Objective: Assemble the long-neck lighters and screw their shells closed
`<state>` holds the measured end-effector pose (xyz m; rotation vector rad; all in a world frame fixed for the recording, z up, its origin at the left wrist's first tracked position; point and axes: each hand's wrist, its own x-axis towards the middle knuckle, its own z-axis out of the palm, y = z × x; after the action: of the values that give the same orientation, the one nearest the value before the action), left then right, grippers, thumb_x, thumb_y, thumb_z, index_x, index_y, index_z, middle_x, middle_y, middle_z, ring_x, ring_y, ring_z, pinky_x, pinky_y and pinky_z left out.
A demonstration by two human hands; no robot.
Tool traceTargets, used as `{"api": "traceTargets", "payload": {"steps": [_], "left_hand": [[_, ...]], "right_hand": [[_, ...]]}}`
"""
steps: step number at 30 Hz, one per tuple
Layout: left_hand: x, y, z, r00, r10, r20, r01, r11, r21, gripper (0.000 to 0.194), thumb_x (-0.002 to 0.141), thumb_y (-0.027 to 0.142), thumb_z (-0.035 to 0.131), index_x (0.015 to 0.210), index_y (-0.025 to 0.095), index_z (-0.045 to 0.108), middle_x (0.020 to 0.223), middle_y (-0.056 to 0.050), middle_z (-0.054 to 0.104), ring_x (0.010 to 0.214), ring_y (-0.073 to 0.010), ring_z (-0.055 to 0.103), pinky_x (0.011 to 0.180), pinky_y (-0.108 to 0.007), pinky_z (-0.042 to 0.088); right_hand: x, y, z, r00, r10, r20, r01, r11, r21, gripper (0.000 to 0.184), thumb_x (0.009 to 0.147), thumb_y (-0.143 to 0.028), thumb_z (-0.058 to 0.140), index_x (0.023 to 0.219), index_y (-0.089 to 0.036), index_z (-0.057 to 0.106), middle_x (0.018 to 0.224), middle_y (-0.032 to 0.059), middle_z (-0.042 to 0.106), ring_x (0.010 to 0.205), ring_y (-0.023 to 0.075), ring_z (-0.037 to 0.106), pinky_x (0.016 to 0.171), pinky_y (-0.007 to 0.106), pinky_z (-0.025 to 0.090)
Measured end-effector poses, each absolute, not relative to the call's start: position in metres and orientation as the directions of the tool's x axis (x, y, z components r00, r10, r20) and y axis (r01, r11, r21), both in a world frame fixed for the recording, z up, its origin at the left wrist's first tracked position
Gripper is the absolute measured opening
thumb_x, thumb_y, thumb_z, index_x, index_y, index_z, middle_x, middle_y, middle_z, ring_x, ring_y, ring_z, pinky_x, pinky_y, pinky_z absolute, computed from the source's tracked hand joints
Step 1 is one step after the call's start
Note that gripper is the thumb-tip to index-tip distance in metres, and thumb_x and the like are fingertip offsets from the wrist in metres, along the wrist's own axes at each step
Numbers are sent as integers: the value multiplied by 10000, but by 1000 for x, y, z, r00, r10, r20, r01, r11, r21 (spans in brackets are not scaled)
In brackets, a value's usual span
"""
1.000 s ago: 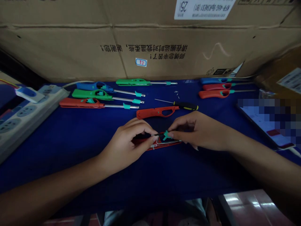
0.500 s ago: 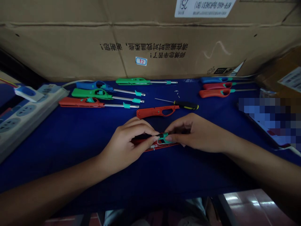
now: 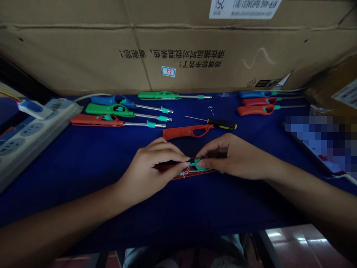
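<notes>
My left hand [image 3: 156, 169] is closed, thumb and forefinger pinching the end of a small black part [image 3: 192, 161]. My right hand [image 3: 240, 158] is closed too, gripping a green trigger [image 3: 199, 168] joined to that black part. Both pieces are at an opened red lighter shell [image 3: 178, 177] lying on the blue tabletop; a thin white wire loops beside the trigger. My fingers cover much of the shell. Just beyond my hands lies the other red shell half [image 3: 178, 133], with a black and yellow screwdriver [image 3: 221, 124] behind its right end.
Long-necked lighters, blue [image 3: 110, 99], green [image 3: 108, 110] and red [image 3: 95, 120], lie at the left, another green one [image 3: 156, 95] behind. More handles [image 3: 255, 110] lie back right, near tiny screws [image 3: 211, 110]. A power strip [image 3: 36, 128], cardboard box [image 3: 92, 63] and phone [image 3: 315, 149] surround them.
The view has shifted very slightly. Both hands keep their pinch on the black part and the green trigger, with hardly any visible movement.
</notes>
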<state>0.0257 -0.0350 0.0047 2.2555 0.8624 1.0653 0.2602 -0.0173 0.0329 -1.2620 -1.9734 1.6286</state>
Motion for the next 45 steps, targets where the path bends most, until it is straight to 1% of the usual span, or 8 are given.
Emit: {"api": "traceTargets", "payload": {"steps": [10, 16, 19, 22, 28, 34, 38, 45], "left_hand": [[25, -34, 2, 492, 723, 486, 306, -666, 680, 131, 828, 111, 785, 922, 200, 803, 892, -13, 789, 806, -124, 671, 760, -257, 557], [24, -34, 1, 534, 701, 472, 344, -690, 637, 152, 846, 164, 784, 993, 200, 802, 967, -18, 796, 833, -127, 666, 774, -268, 558], [23, -35, 2, 589, 673, 447, 371, -717, 590, 296, 792, 283, 844, 1069, 194, 788, 1037, -37, 784, 869, -154, 657, 805, -305, 559], [21, -37, 3, 628, 661, 411, 410, -730, 547, 437, 760, 371, 865, 1148, 201, 759, 1105, -50, 762, 912, -185, 648, 844, -351, 554], [19, -39, 4, 672, 629, 391, 430, -762, 485, 252, 869, 272, 766, 1114, 220, 755, 1098, -37, 739, 884, -176, 631, 795, -345, 535], [19, -38, 5, 695, 612, 377, 440, -777, 450, 189, 911, 275, 717, 1087, 217, 754, 1057, -35, 724, 847, -166, 630, 750, -323, 539], [18, -40, 7, 724, 586, 364, 467, -804, 367, 180, 941, 273, 673, 1086, 197, 748, 1044, -52, 711, 844, -173, 636, 737, -327, 548], [17, -43, 10, 766, 539, 350, 489, -842, 229, 212, 974, 292, 620, 1107, 169, 729, 1017, -61, 702, 844, -181, 638, 732, -332, 561]], "right_hand": [[260, -18, 32, -567, 761, -316, 451, -34, -892, 211, 840, -358, 723, 937, -189, 804, 872, 28, 781, 768, 149, 676, 681, 264, 504], [258, -17, 34, -515, 771, -376, 455, -126, -881, 217, 792, -343, 765, 895, -152, 768, 724, -1, 710, 533, 75, 521, 498, 228, 414], [259, -17, 33, -496, 756, -427, 453, -194, -870, 242, 794, -308, 757, 967, -143, 724, 731, 1, 697, 520, 69, 515, 479, 211, 406], [259, -17, 33, -493, 759, -426, 454, -193, -870, 267, 796, -257, 746, 1026, -150, 666, 695, -16, 670, 511, 68, 505, 485, 203, 404], [260, -17, 34, -517, 748, -416, 465, -163, -870, 237, 808, -242, 726, 1005, -169, 616, 699, -19, 669, 549, 79, 511, 502, 204, 381], [258, -20, 33, -510, 765, -392, 455, -147, -878, 200, 817, -237, 716, 959, -188, 584, 706, -23, 674, 589, 92, 537, 537, 214, 386], [257, -24, 32, -505, 799, -328, 459, -73, -885, 162, 833, -236, 704, 913, -199, 568, 702, -31, 665, 605, 92, 557, 558, 215, 415], [259, -27, 34, -513, 812, -277, 494, 15, -869, 98, 847, -233, 682, 844, -192, 594, 651, -58, 614, 522, 68, 536, 503, 205, 402]]}}
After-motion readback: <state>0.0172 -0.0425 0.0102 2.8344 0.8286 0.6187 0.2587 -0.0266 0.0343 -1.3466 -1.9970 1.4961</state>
